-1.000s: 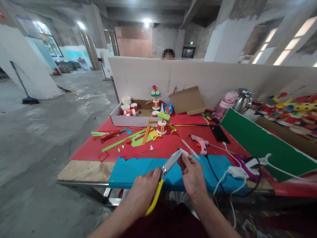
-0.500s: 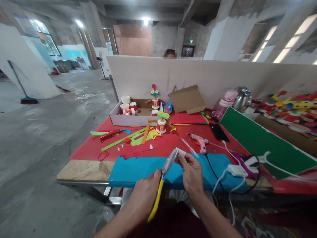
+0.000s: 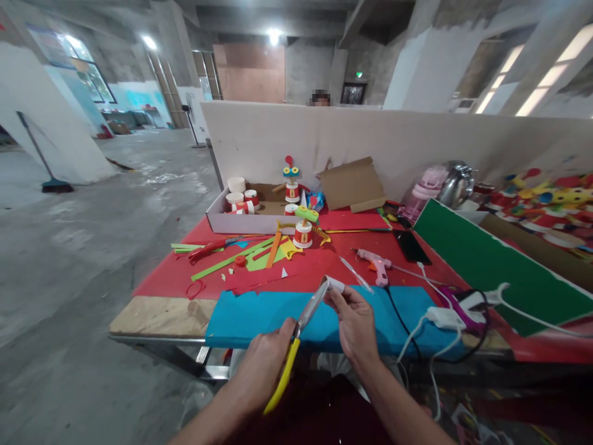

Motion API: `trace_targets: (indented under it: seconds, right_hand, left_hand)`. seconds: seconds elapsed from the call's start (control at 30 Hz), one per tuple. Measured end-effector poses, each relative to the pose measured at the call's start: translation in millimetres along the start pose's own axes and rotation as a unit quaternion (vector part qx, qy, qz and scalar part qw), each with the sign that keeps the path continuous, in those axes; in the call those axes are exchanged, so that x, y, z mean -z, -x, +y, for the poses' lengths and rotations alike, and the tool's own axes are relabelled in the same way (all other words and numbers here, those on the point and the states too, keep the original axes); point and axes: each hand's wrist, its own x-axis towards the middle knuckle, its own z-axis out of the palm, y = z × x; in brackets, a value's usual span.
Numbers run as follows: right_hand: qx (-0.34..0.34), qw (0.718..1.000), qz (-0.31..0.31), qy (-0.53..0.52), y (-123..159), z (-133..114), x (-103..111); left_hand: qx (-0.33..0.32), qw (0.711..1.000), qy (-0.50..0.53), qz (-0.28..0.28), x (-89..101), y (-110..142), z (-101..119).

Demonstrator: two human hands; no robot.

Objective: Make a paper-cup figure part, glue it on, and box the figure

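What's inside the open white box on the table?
White and red-and-white cups crowd the left end of the box; brown inner surface shows to their right. Whatever sits low behind its near side is hidden.

Over the table's near edge, the left hand grips yellow-handled scissors, the blade tips at the rim of a small white roll that the right hand pinches. A blue sheet lies along that edge, with a pink glue gun just beyond it. A box of cups stands near the table's far left corner.
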Motion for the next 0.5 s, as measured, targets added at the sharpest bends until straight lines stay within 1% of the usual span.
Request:
trace_targets:
  seconds: [0.13, 0.2, 0.27, 0.37, 0.5]
  right_hand:
    - [-0.074, 0.995, -0.064, -0.025, 1, -7, 2]
    - [-0.092, 0.993, -0.068, -0.031, 1, -9, 2]
    - [-0.077, 0.995, -0.052, -0.021, 1, -8, 1]
    - [-0.027, 0.999, -0.026, 0.000, 2, -3, 0]
    - [0.032, 0.998, -0.031, 0.034, 6, 2, 0]
  left_hand:
    - [0.024, 0.998, -0.055, -0.034, 15.5, 6, 0]
    - [0.029, 0.997, -0.063, -0.037, 19.4, 9, 2]
    - [0.035, 0.997, -0.061, -0.042, 19.9, 10, 3]
    - [0.048, 0.996, -0.053, -0.062, 16.7, 12, 7]
    - [0.062, 0.996, -0.039, -0.056, 12.2, 13, 11]
